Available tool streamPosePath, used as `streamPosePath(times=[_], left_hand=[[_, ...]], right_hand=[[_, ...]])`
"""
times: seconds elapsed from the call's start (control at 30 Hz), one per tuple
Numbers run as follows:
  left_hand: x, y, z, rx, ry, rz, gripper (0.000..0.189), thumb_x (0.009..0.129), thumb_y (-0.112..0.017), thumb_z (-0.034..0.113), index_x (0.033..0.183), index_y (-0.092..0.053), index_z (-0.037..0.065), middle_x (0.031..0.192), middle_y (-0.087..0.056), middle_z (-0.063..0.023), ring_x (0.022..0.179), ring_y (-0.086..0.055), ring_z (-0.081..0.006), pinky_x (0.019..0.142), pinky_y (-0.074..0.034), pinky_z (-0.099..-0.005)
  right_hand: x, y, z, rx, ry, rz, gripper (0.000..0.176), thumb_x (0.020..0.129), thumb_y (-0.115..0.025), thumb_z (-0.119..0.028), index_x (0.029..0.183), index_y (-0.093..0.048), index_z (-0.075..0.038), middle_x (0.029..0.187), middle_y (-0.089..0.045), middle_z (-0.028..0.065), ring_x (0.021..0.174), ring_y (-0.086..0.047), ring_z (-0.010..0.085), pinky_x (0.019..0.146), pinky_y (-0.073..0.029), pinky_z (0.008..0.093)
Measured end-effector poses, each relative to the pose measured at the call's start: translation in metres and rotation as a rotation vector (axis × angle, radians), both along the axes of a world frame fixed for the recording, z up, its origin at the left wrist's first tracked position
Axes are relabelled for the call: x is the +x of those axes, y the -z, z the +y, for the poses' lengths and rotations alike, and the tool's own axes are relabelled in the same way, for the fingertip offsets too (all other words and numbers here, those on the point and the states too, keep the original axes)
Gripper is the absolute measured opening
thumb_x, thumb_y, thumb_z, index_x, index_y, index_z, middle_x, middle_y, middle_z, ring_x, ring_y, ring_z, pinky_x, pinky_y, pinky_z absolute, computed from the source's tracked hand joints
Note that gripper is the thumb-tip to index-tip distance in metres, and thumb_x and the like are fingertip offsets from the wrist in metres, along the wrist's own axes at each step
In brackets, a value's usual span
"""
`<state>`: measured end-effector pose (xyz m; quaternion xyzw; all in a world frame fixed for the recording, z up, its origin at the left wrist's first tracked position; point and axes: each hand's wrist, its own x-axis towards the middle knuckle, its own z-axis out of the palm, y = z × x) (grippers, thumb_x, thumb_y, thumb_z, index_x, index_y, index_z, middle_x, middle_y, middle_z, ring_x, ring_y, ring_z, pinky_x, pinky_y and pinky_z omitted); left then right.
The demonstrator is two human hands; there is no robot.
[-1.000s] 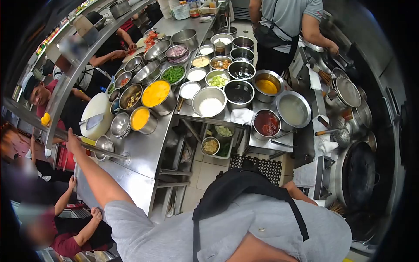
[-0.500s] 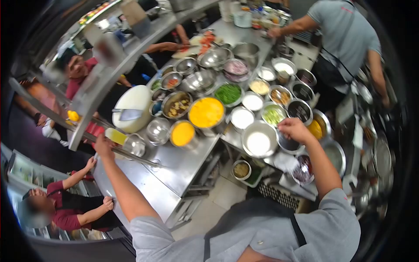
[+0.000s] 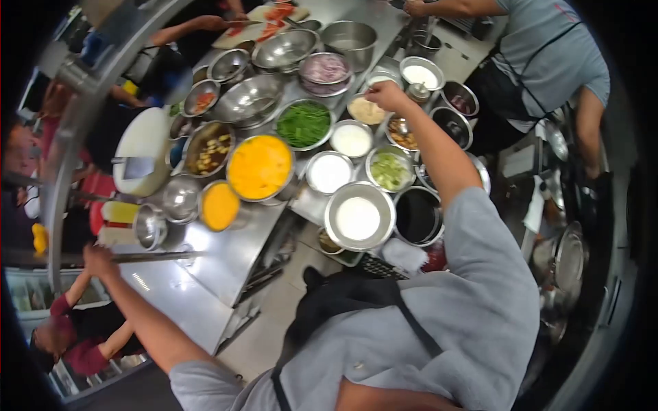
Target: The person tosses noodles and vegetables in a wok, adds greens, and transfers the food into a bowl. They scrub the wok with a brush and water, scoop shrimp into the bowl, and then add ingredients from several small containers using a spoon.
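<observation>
Wide steel bowl of yellow-orange mash (image 3: 260, 166) is showing brightest. At its 7 o'clock, small steel pot (image 3: 220, 205) is showing deeper orange; at 1 o'clock, bowl of green beans (image 3: 303, 124); at 2 o'clock, small bowl of beige paste (image 3: 365, 109).

Restaurant kitchen: steel counter (image 3: 226, 257) crowded with ingredient bowls (image 3: 260, 166).

Shiny steel bowls (image 3: 250, 99), glossy rail (image 3: 159, 256) (metal) — brushed steel counter (image 3: 226, 248)

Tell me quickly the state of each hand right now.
Left hand: closed on the rail.
Right hand: above the beige bowl, grip cannot be told.
</observation>
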<state>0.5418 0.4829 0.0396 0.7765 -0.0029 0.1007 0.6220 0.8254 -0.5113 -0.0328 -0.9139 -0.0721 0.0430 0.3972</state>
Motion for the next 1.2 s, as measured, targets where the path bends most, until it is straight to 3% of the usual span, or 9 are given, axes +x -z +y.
streamPosePath(times=[0.03,0.07,0.2,0.53,0.67,0.77,0.8,0.87,1.2], left_hand=[[-0.001,0.008,-0.050,0.111,-0.451,-0.147,0.035,0.093,-0.043,0.023,0.123,-0.046,0.004,0.086,-0.054,-0.0002,0.060,-0.051,-0.0099,0.056,-0.045,-0.0263],[0.001,-0.008,-0.092,0.022,-0.652,-0.063,0.035,0.094,-0.042,0.023,0.123,-0.046,0.004,0.085,-0.054,0.0000,0.059,-0.050,-0.0097,0.055,-0.044,-0.0261],[0.001,-0.021,-0.125,-0.091,-0.679,-0.044,0.035,0.094,-0.040,0.023,0.122,-0.048,0.003,0.080,-0.051,0.0005,0.056,-0.046,-0.0092,0.054,-0.041,-0.0250],[0.005,-0.026,-0.131,-0.136,-0.689,-0.050,0.037,0.096,-0.035,0.024,0.119,-0.052,-0.001,0.068,-0.045,0.0020,0.049,-0.035,-0.0079,0.049,-0.033,-0.0223],[0.008,-0.031,-0.133,-0.130,-0.680,-0.065,0.039,0.097,-0.033,0.024,0.118,-0.053,-0.002,0.065,-0.043,0.0024,0.047,-0.032,-0.0075,0.047,-0.030,-0.0215],[0.004,-0.031,-0.123,-0.303,-0.672,0.116,0.038,0.097,-0.033,0.023,0.116,-0.053,-0.002,0.065,-0.043,0.0019,0.047,-0.032,-0.0070,0.048,-0.031,-0.0214],[0.003,-0.028,-0.113,-0.285,-0.640,0.110,0.038,0.097,-0.033,0.023,0.118,-0.052,-0.002,0.069,-0.046,0.0016,0.047,-0.032,-0.0069,0.048,-0.031,-0.0213],[0.002,-0.016,-0.079,-0.247,-0.573,0.099,0.039,0.097,-0.032,0.023,0.123,-0.050,-0.001,0.078,-0.053,0.0010,0.048,-0.032,-0.0067,0.047,-0.031,-0.0210],[0.000,0.002,-0.041,-0.207,-0.476,0.148,0.046,0.097,-0.034,0.028,0.135,-0.039,0.004,0.095,-0.058,0.0017,0.055,-0.036,-0.0067,0.052,-0.034,-0.0218]], right_hand=[[0.003,0.001,-0.004,-0.055,-0.024,-0.051,0.023,0.077,-0.069,-0.023,0.088,-0.069,-0.002,0.075,-0.068,0.0104,0.060,-0.059,0.0177,0.060,-0.047,0.0333],[0.012,0.004,-0.010,-0.165,-0.030,-0.041,0.023,0.077,-0.068,-0.023,0.085,-0.068,-0.001,0.074,-0.067,0.0119,0.060,-0.060,0.0211,0.060,-0.048,0.0352],[-0.012,-0.011,-0.011,-0.207,-0.086,0.037,0.023,0.079,-0.066,-0.022,0.085,-0.067,-0.001,0.072,-0.068,0.0121,0.061,-0.065,0.0203,0.061,-0.052,0.0344],[-0.051,-0.011,-0.022,0.102,0.184,-0.061,0.020,0.081,-0.069,-0.017,0.086,-0.067,0.002,0.066,-0.067,0.0085,0.054,-0.062,0.0128,0.052,-0.050,0.0275],[-0.065,-0.016,-0.020,-0.034,0.079,-0.198,0.019,0.086,-0.062,-0.018,0.092,-0.067,0.000,0.066,-0.066,0.0105,0.060,-0.064,0.0169,0.061,-0.051,0.0301],[-0.063,-0.017,-0.020,-0.114,0.040,-0.267,0.019,0.086,-0.059,-0.018,0.094,-0.068,-0.003,0.073,-0.066,0.0117,0.066,-0.065,0.0239,0.065,-0.051,0.0333],[-0.060,-0.016,-0.020,-0.114,0.038,-0.265,0.019,0.086,-0.059,-0.018,0.094,-0.068,-0.003,0.073,-0.066,0.0117,0.066,-0.065,0.0239,0.065,-0.051,0.0333],[-0.050,-0.007,-0.022,-0.348,-0.054,-0.598,0.017,0.085,-0.059,-0.018,0.092,-0.068,-0.006,0.082,-0.066,0.0111,0.075,-0.064,0.0291,0.068,-0.051,0.0369],[-0.058,0.007,-0.022,-0.388,-0.052,-0.627,0.014,0.084,-0.057,-0.016,0.091,-0.067,-0.009,0.086,-0.064,0.0084,0.082,-0.063,0.0281,0.071,-0.051,0.0388]])
